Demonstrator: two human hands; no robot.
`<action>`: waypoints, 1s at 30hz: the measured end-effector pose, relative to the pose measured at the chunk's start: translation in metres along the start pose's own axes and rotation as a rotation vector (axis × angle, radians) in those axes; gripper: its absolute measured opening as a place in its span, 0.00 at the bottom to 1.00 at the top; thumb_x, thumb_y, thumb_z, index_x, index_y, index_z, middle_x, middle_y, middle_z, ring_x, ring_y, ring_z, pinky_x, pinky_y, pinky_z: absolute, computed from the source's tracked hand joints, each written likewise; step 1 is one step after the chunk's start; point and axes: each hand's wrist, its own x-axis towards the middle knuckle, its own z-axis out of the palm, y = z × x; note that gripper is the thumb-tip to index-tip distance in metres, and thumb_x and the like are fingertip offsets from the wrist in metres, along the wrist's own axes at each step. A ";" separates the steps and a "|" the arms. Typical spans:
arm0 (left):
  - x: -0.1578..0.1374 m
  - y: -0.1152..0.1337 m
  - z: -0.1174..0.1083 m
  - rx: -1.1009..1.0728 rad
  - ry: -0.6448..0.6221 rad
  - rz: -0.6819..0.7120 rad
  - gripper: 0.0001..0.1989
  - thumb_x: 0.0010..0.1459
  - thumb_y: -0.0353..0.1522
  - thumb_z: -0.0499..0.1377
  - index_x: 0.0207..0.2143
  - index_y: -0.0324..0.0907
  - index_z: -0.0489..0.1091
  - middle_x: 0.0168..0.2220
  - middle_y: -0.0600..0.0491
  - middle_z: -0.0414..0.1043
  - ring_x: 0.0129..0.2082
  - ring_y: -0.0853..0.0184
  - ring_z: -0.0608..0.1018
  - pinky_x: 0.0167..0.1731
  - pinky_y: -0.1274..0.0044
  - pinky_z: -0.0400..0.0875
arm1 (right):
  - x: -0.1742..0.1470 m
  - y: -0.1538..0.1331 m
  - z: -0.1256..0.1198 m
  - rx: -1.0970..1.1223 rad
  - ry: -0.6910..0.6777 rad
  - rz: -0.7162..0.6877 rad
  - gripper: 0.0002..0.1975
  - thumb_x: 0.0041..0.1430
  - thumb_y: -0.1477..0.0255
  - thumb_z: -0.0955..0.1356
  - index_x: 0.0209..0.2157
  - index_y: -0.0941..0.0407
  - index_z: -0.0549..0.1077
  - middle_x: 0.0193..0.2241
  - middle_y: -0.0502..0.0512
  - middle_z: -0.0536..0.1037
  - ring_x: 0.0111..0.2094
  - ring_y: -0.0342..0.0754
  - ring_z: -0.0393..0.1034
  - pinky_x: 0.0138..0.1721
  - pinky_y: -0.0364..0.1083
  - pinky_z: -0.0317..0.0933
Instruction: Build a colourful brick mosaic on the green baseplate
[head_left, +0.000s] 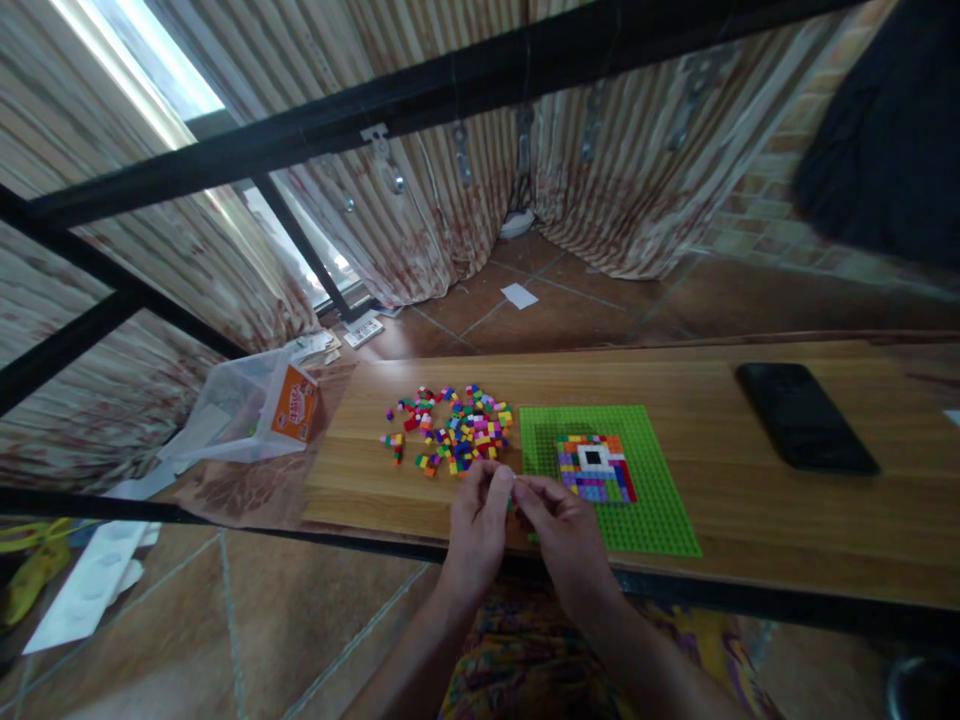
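Note:
My left hand (481, 512) and my right hand (556, 520) meet above the front of the wooden table, fingertips pinched close together. Something small and pale shows between them, probably a toy brick, but most of it is hidden by the fingers. To the right of my hands lies a green baseplate (660, 500) bearing a block of colourful bricks (596, 468), with a white patch and a black centre in it. Beyond my left hand a loose pile of small multicoloured building bricks (469, 430) is spread over the wood.
A black phone (806, 415) lies at the table's right. Off the left end stands a clear plastic bin (247, 405) with an orange label. Dark metal bars (315, 125) cross above and at the left. A white paper (519, 296) is on the tiled floor behind the table (705, 400).

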 end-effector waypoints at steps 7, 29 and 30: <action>0.003 -0.007 0.011 0.180 0.166 0.141 0.19 0.65 0.45 0.46 0.27 0.43 0.61 0.23 0.57 0.61 0.23 0.71 0.66 0.24 0.78 0.59 | -0.007 -0.002 0.006 0.167 -0.011 0.155 0.14 0.45 0.59 0.74 0.28 0.55 0.79 0.27 0.52 0.79 0.30 0.46 0.71 0.35 0.46 0.64; 0.012 -0.012 -0.008 -0.186 0.167 -0.025 0.20 0.59 0.47 0.53 0.23 0.43 0.56 0.16 0.62 0.52 0.15 0.77 0.55 0.15 0.83 0.50 | -0.006 -0.002 0.014 0.121 -0.101 0.169 0.17 0.44 0.57 0.73 0.20 0.57 0.73 0.17 0.47 0.69 0.21 0.40 0.59 0.25 0.42 0.56; 0.016 -0.013 -0.013 -0.256 0.188 -0.066 0.20 0.58 0.47 0.53 0.24 0.43 0.56 0.15 0.64 0.50 0.13 0.77 0.52 0.14 0.84 0.48 | -0.007 -0.002 0.013 0.118 -0.113 0.184 0.18 0.44 0.56 0.73 0.20 0.57 0.72 0.17 0.47 0.68 0.21 0.40 0.59 0.25 0.42 0.56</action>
